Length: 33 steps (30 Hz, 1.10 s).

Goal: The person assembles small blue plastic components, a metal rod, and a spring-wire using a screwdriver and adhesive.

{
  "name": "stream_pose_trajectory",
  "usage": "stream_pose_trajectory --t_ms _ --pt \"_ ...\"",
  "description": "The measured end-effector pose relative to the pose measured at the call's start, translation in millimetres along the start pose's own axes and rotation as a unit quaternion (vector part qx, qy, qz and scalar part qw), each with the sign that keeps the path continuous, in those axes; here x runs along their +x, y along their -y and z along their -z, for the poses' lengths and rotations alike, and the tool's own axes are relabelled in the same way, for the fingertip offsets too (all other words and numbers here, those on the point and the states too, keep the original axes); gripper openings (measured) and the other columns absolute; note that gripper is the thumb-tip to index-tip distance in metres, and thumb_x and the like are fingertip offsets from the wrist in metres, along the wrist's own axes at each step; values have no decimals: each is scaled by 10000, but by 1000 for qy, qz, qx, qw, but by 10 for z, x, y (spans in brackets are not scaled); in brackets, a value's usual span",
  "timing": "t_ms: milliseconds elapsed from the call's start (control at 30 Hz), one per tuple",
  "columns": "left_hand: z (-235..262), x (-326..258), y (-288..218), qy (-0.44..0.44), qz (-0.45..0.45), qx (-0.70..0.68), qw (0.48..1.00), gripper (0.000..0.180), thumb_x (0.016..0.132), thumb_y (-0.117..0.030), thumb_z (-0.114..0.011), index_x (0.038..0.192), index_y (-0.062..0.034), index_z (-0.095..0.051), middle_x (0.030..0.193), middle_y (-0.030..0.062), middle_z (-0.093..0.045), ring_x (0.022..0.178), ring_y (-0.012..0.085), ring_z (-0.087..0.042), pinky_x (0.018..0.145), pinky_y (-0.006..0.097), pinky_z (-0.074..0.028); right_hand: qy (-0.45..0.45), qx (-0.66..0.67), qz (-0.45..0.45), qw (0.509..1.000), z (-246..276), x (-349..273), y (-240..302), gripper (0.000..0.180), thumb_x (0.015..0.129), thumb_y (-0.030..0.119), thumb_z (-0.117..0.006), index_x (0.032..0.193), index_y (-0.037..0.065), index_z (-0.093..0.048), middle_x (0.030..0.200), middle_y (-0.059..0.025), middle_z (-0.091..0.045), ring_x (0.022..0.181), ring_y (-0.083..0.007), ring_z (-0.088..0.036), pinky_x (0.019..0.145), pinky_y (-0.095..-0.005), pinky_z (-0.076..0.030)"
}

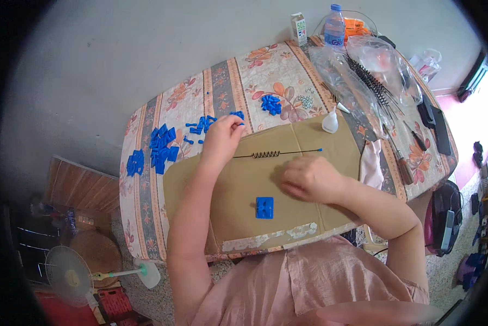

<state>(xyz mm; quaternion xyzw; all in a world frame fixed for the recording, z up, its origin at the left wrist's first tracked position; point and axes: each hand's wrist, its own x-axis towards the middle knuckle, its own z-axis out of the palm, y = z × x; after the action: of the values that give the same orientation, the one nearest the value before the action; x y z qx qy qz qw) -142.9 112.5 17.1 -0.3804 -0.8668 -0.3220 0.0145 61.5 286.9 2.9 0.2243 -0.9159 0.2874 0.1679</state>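
Observation:
My left hand (225, 137) reaches over the far edge of the cardboard, beside a small heap of blue plastic pieces (236, 114). Its thumb and fingertips are pinched together, with a speck of blue showing at the tips. My right hand (309, 178) rests over the cardboard with its fingers curled under; anything inside them is hidden. Between the hands lies a thin black wire with a coiled spring (266, 154) in its middle and a small blue cap (320, 149) on its right end. Nearer to me sits a square blue plastic block (264, 207) with small holes.
Cardboard (227, 201) covers the near tabletop. Blue pieces lie in several piles, including flat ones (162, 145) and small ones (271, 105). A white squeeze bottle (330, 121) stands right; beyond are black coiled wires (368, 76), a screwdriver (416, 137) and a water bottle (334, 27).

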Motion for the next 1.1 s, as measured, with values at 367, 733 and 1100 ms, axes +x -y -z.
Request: stream_pose_trajectory --t_ms 367,733,1100 --pt "408 -943 115 -55 41 -145 987 112 883 -37 -673 978 22 -663 849 23 -621 706 76 -543 646 230 -468 9 -177 -79 981 189 180 -174 207 736 145 -701 923 85 -637 910 -78 -574 908 -278 -595 785 -411 -480" --pt "463 -999 164 -40 39 -159 986 137 848 15 -684 985 5 -675 906 33 -617 754 93 -588 677 233 -503 41 -162 -88 982 -3 407 -291 185 754 154 -692 920 87 -646 916 -79 -586 914 -286 -610 812 -421 -484" --pt "504 -1029 69 2 0 -193 981 167 805 65 -697 954 -2 -660 945 47 -623 800 119 -615 716 257 -511 -43 -141 -25 989 199 373 -85 156 731 100 -689 868 90 -616 835 -66 -569 835 -265 -598 725 -400 -451"
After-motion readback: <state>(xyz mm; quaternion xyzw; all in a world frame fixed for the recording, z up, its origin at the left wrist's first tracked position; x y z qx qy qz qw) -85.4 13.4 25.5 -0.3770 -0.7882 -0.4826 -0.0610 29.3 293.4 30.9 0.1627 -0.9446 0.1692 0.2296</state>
